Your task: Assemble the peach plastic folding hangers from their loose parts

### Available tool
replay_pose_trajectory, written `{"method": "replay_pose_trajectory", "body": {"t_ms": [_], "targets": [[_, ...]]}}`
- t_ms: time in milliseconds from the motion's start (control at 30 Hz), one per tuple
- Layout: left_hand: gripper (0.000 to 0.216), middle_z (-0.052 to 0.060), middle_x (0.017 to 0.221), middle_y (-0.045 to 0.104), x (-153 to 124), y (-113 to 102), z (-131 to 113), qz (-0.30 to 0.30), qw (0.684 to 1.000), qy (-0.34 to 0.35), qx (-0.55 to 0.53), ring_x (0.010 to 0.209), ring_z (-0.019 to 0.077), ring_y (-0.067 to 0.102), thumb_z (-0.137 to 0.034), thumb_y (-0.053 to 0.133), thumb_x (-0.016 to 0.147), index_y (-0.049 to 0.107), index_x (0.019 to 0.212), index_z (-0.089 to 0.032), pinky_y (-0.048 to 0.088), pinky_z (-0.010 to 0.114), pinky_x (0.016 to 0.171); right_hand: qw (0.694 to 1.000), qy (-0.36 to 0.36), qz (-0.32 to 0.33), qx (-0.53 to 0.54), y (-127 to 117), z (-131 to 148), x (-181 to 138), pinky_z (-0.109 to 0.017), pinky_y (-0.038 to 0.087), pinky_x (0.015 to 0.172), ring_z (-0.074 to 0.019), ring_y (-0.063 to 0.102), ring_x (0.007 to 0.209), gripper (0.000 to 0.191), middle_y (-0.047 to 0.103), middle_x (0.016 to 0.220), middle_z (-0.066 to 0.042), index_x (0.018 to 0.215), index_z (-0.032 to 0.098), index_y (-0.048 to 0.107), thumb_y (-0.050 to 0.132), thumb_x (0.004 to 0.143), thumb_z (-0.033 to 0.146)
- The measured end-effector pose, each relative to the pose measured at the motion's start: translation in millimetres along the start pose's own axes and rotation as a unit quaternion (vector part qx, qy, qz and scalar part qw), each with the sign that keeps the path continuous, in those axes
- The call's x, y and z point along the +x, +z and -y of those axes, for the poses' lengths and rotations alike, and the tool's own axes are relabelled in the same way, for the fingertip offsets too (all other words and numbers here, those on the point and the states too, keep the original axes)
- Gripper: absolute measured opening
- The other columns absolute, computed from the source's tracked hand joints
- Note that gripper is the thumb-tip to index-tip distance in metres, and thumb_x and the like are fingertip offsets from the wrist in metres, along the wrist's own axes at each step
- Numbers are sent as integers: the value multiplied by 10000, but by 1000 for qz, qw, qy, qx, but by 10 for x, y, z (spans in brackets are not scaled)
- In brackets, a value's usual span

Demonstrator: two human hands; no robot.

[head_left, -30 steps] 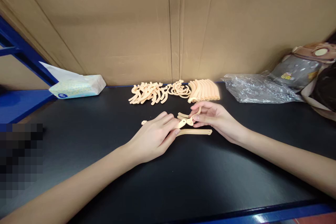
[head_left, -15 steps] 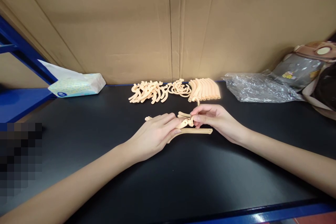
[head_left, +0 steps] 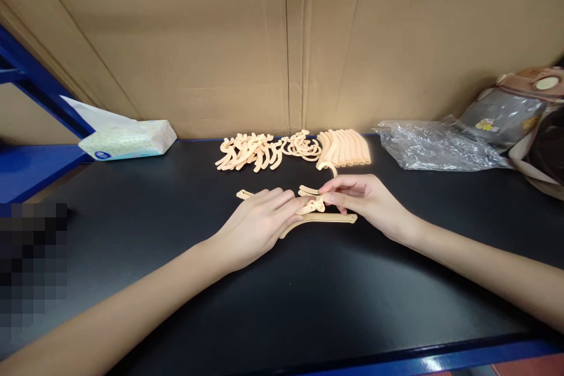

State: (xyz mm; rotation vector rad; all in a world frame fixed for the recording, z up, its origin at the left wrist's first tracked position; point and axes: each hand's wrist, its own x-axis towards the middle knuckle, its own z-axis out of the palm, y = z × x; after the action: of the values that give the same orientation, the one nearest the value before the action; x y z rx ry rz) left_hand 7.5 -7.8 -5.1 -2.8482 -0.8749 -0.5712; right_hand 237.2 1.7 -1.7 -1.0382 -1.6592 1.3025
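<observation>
My left hand (head_left: 261, 224) lies over a beige plastic hanger arm (head_left: 305, 208), fingers closed around it, and hides most of its length. Beyond the knuckles a slotted beige end (head_left: 244, 194) pokes out. My right hand (head_left: 359, 200) pinches a small beige hanger hook (head_left: 328, 165) between thumb and fingers. Its curved top rises above the fingers, and its lower end meets the arm's tip; whether they are joined I cannot tell. A long curved beige arm (head_left: 326, 218) lies on the table just below both hands. Another short beige piece (head_left: 308, 190) shows behind them.
Along the back of the black table (head_left: 291, 311) lie a heap of curved beige pieces (head_left: 251, 151), a small pile of hooks (head_left: 303, 145) and a neat row of arms (head_left: 348, 148). A tissue pack (head_left: 132, 140) is left, a clear plastic bag (head_left: 436, 144) and bottle (head_left: 502, 111) right.
The hook in my right hand has turned, and more of its curve shows. The slotted end beyond my left hand sticks out further left. Both hands stay nearly in place.
</observation>
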Motion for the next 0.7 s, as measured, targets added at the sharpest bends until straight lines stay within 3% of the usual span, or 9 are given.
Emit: {"method": "replay_pose_trajectory", "body": {"t_ms": [133,333,700], "targets": [[332,27,820,582,-15,16,10,-6,1000,7,21,688,179,502,-260,315,1040,568,1212,-130,377,298,597,1000,-15,-7,-24,8,19,-16,-254,437,578,-89,518,573,196,687,745,0,832,189,730,716,788,379],[291,21,808,574,-22,22,3,-4,999,8,51,674,179,494,-223,365,1025,585,1190,-130,361,299,588,998,-34,-22,-55,15,13,-24,-306,515,745,-166,653,775,229,718,827,-29,820,192,711,712,780,417],[348,24,797,600,1,20,-10,-1,997,17,79,670,170,533,-273,287,1049,566,1210,-139,362,286,584,983,-90,-24,-161,3,-23,-42,-300,444,650,-157,569,727,221,652,824,-20,863,210,664,602,882,422]]}}
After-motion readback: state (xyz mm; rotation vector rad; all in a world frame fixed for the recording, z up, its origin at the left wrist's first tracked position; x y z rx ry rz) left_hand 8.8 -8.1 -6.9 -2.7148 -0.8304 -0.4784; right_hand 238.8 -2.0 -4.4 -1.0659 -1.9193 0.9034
